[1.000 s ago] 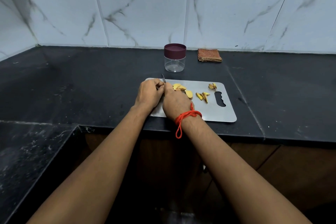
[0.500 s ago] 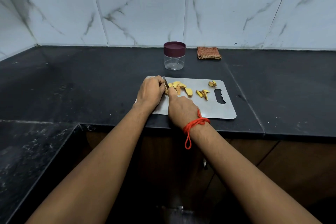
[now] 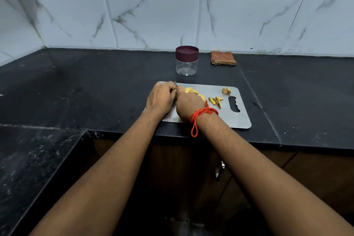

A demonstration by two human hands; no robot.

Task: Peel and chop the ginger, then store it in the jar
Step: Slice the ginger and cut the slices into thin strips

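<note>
Holds left hand (image 3: pixel 160 99) and right hand (image 3: pixel 188 105), fingers curled, together on board (image 3: pixel 229 119), knife (image 3: pixel 174 82) tip between. Cannot tell what either grips.

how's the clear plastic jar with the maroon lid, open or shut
Shut: the maroon lid sits squarely on the clear plastic jar.

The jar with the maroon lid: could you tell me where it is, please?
In the head view the jar stands on the black counter, just behind the cutting board, left of the folded cloth.
</note>
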